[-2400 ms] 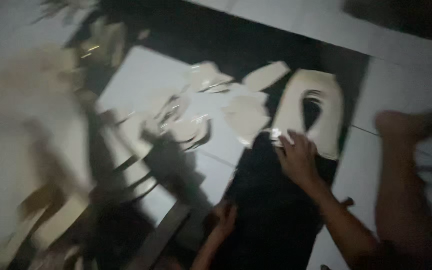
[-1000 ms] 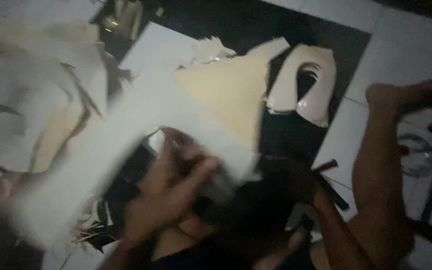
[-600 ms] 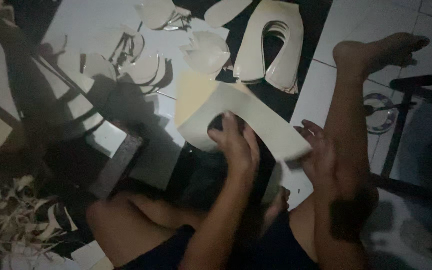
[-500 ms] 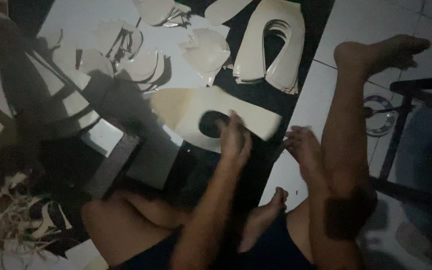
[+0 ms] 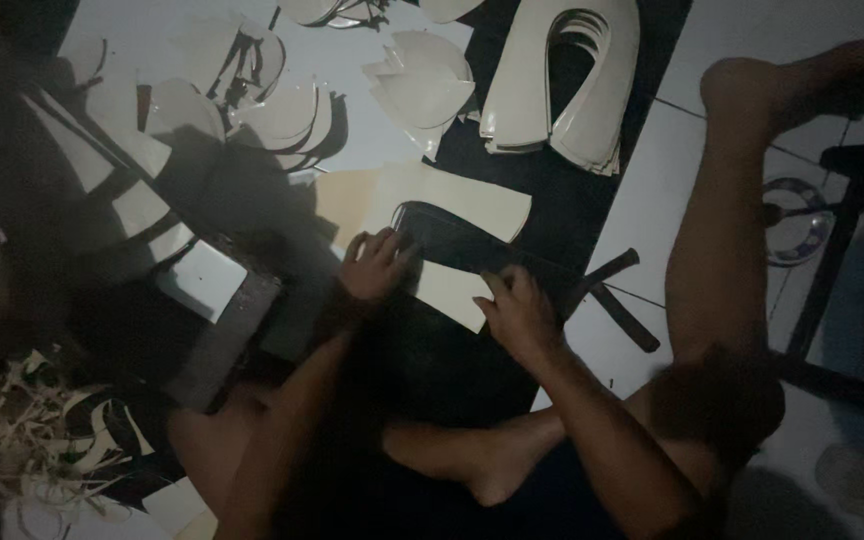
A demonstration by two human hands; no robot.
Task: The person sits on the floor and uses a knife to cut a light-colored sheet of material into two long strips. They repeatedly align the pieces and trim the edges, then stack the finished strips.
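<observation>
We sit on the tiled floor [image 5: 642, 190] with a black mat [image 5: 572, 215] spread across it. Our left hand [image 5: 374, 266] rests with curled fingers on the left end of a dark flat template [image 5: 457, 243], pressing it down. Our right hand [image 5: 517, 312] presses with bent fingers on the template's right end; we cannot tell whether it also grips a tool. The template lies on a cream sheet [image 5: 422, 200], which sits at the near left part of the mat, just in front of our crossed legs.

At the far edge of the mat lies a stack of cream U-shaped cut pieces [image 5: 562, 85]. Left of it, on the floor, lie curved cream offcuts [image 5: 422, 85]. A dark hammer-like tool [image 5: 607, 290] lies at the right edge of the mat, near our right hand. A heap of thin trimmings [image 5: 42, 440] lies at the near left of the floor.
</observation>
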